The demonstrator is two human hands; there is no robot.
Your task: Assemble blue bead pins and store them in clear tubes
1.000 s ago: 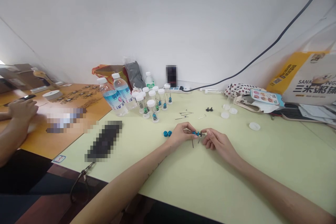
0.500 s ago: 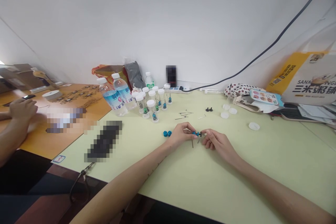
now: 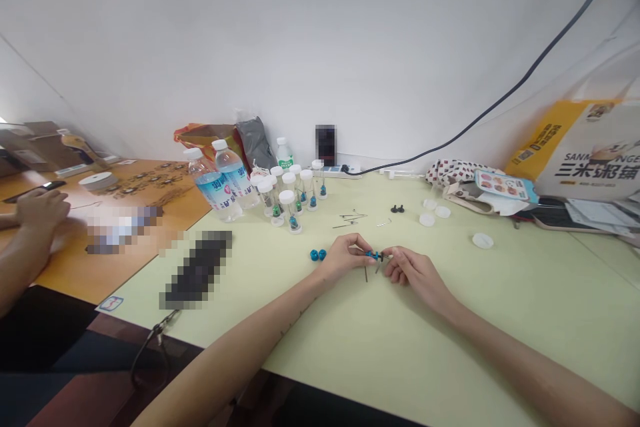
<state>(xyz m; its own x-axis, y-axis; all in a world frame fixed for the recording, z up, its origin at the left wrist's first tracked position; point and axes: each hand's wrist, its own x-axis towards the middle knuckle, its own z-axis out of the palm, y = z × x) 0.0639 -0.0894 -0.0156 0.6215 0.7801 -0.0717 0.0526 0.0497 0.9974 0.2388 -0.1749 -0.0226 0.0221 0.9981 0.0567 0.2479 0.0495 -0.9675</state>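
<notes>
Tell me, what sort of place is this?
Likely a small assembly workshop: clear capped vials of small blue parts, loose metal pins on the pale green desk, and small dark parts on the neighbouring wooden desk.

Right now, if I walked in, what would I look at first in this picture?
You'd probably look first at the left hand and right hand, which meet over the pale green table and pinch a small blue part. Just beyond them stand white-capped vials beside two big water bottles. Far right, a yellow and white printed bag catches the eye.
</notes>
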